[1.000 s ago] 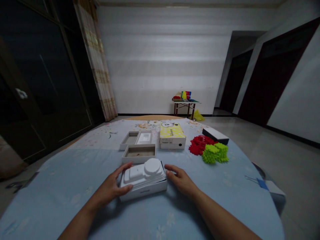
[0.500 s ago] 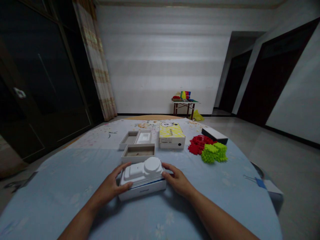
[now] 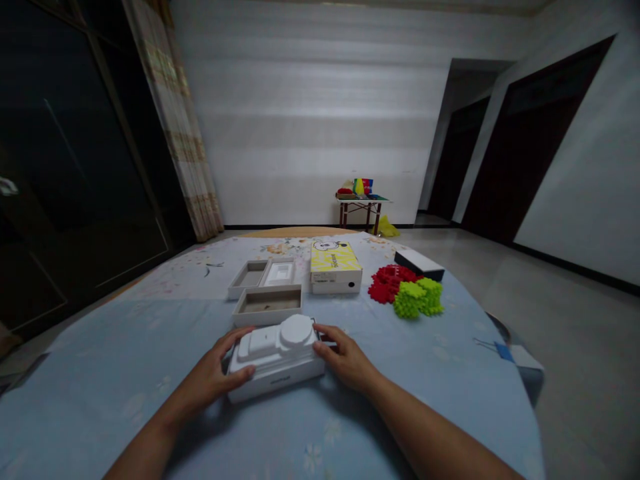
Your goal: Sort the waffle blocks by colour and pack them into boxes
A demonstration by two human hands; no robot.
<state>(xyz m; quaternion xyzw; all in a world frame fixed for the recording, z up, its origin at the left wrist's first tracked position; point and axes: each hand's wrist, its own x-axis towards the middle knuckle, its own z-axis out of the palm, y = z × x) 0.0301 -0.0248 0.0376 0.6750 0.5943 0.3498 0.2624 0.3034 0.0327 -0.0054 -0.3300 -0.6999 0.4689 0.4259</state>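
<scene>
A white moulded insert point(image 3: 267, 345) with a raised round part sits in a white box point(image 3: 283, 381) on the table's near part. My left hand point(image 3: 215, 375) grips the insert's left end, thumb on its front edge and fingers behind. At the right end, my right hand point(image 3: 347, 357) holds it between thumb and fingers beside the round part. Just behind stands an open grey-lined tray point(image 3: 269, 316). Farther back are a two-part open box point(image 3: 245, 285) and a yellow and white box point(image 3: 336, 283).
Red spiky pieces point(image 3: 387, 283) and lime green ones point(image 3: 417, 300) lie on the right of the cloth-covered table point(image 3: 250, 447). Behind them is a black and white box point(image 3: 419, 263). A stool point(image 3: 525, 370) stands beyond the right edge.
The insert sits lower in the white box, and the dark blue line between them no longer shows. Both hands went down slightly with it. The whole view has shifted a little.
</scene>
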